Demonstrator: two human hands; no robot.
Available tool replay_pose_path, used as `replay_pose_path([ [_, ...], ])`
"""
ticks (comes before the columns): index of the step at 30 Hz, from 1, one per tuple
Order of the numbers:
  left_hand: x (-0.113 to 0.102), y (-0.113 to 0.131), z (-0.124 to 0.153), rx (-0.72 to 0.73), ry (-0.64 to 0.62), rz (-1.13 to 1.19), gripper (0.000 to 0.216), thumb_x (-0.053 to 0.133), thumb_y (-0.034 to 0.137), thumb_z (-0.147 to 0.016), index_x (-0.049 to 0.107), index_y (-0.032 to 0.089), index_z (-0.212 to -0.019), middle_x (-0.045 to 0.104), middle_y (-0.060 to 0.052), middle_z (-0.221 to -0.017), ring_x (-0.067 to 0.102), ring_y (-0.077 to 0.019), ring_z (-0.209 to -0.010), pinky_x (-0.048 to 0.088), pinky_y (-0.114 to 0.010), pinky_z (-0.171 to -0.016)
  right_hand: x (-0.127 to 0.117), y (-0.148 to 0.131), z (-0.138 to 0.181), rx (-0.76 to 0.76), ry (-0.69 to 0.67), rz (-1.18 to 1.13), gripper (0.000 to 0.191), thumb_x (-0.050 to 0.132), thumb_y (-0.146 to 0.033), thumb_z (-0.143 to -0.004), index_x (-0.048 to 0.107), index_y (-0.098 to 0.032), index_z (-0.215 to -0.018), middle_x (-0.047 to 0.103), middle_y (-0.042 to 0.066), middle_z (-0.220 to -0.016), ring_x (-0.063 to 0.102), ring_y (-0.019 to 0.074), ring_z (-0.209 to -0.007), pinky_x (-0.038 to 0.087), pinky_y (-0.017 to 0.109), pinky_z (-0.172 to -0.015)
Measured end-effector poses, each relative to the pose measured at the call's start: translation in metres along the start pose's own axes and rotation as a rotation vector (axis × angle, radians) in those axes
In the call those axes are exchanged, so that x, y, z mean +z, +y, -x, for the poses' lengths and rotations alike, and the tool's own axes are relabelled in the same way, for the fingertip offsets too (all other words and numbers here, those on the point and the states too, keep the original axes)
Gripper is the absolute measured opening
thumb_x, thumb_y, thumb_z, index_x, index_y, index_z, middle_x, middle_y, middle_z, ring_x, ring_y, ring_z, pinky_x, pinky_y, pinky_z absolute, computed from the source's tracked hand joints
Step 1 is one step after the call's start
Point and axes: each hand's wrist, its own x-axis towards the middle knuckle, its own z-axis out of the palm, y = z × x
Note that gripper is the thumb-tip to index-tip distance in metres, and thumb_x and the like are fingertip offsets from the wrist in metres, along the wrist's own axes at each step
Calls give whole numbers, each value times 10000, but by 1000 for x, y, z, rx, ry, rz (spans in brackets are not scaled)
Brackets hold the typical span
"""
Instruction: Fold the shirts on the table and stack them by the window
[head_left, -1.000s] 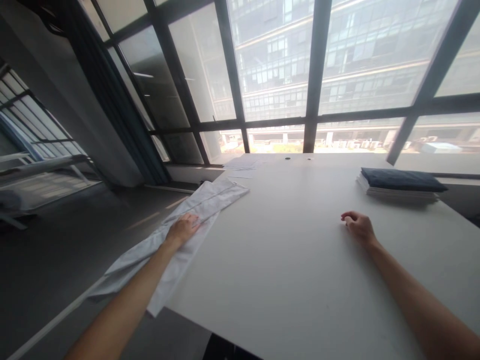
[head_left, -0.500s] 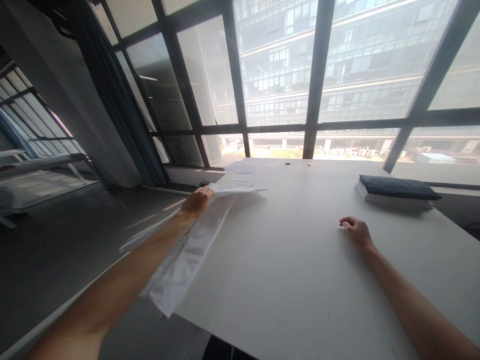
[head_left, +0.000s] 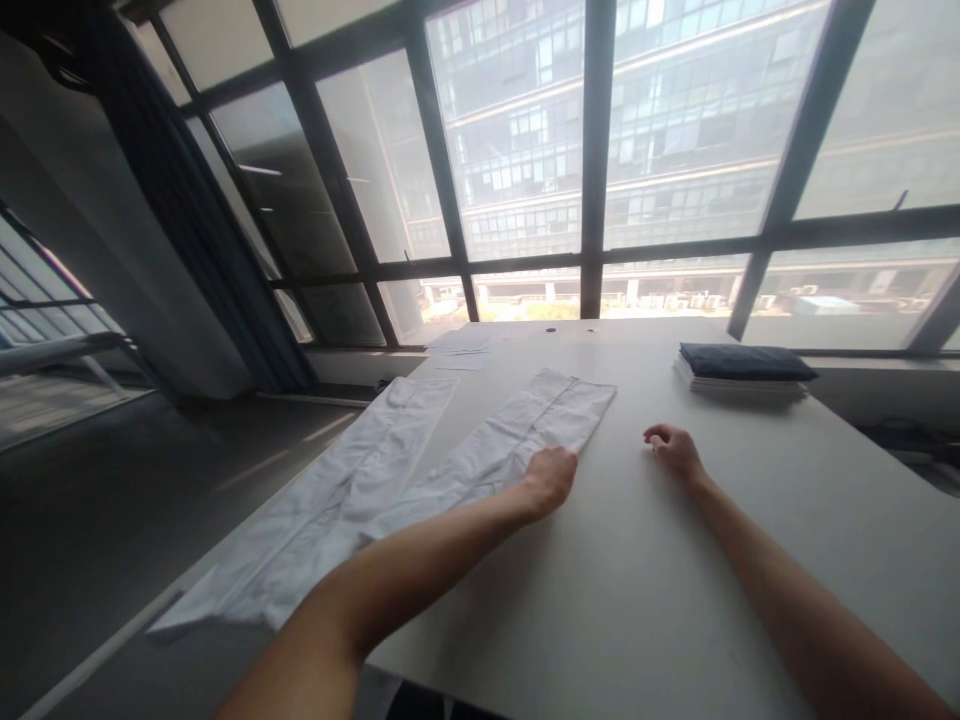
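Looks like spreading white cloth [head_left: 480, 452] on table [head_left: 585, 610], partly past its left edge. Gripping cloth's right side with left hand [head_left: 551, 478]; holding right hand [head_left: 675, 453] half-curled, open, empty, just beside. Probably calls next for release, then smoothing creases.

1. Left hand [head_left: 551, 478], 5 o'clock: closed on the cloth [head_left: 510, 430], fingertips hidden beneath the knuckles.
2. Left arm [head_left: 345, 610], 7 o'clock: cut off by the bottom edge, covering part of the cloth.
3. Right hand [head_left: 675, 455], 4 o'clock: lower fingers hidden; contact with the table [head_left: 600, 620] unclear.
4. Right arm [head_left: 817, 620], 4 o'clock: cut off at the corner.
5. Stack [head_left: 742, 375], 3 o'clock: pale layers too thin to count.
6. Black thing [head_left: 416, 704], 6 o'clock: mostly cut off, unidentifiable.
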Motion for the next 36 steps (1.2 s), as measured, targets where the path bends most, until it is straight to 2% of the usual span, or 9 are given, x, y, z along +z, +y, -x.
replay_pose_path([
  [4,-15,-22,-2,93,-2,134,371,519,410,-1008,759,157,-1134,768,-154,-1115,728,-288,-1058,567,-355,-897,-2,-5,2,2,-19,21,307,483,-280,-694,754,-174,-792,764,91,-785,674,236,-738,478,320,-722],
  [8,-26,-102,14,318,-83,427,491,548,404,-982,596,201,-1426,684,-89,-1357,693,-225,-1149,542,-309,-973,1,-10,3,2,-50,130,292,493,-227,-777,760,-163,-876,778,92,-863,692,222,-792,478,296,-736],
  [9,-22,-125,21,340,-47,447,519,540,422,-981,571,206,-1451,645,-81,-1416,665,-226,-1205,529,-320,-1011,2,-11,4,0,-62,176,288,495,-216,-803,760,-163,-902,779,92,-882,695,218,-806,474,290,-739],
  [12,10,-181,43,179,338,329,519,482,422,-990,577,194,-1446,586,-98,-1482,532,-260,-1377,401,-426,-1177,7,-17,7,-11,-82,280,270,504,-193,-858,758,-171,-949,771,93,-905,690,212,-818,454,283,-733],
  [16,56,-208,63,106,226,181,554,444,451,-1015,506,233,-1520,460,-103,-1588,361,-308,-1503,306,-540,-1220,10,-24,16,-69,-86,324,209,541,-186,-878,748,-195,-903,742,94,-964,672,207,-837,433,284,-756],
  [20,69,-179,57,26,146,87,576,412,498,-1028,424,299,-1568,341,-85,-1658,253,-351,-1543,205,-683,-1196,9,-27,19,-132,-60,356,241,508,-190,-917,735,-187,-999,708,102,-1045,662,204,-862,443,287,-774],
  [25,77,-97,19,-75,208,46,592,393,524,-1029,401,307,-1580,323,-82,-1668,229,-366,-1541,173,-698,-1191,9,-24,16,-173,59,253,263,479,-183,-919,716,-182,-1030,688,89,-1044,645,194,-839,480,298,-816],
  [30,82,-24,-19,-136,281,61,630,397,557,-1021,412,268,-1581,343,-130,-1651,229,-424,-1515,153,-706,-1186,9,-23,22,-205,102,246,246,527,-224,-903,732,-178,-1029,704,106,-1077,621,247,-1054,458,360,-988],
  [36,76,-13,-24,-117,258,120,615,400,519,-1026,402,264,-1585,314,-143,-1662,178,-420,-1537,130,-716,-1186,7,-29,29,-186,-109,437,402,545,-342,-953,674,-197,-1306,607,132,-1417,520,285,-1308,404,401,-1092],
])
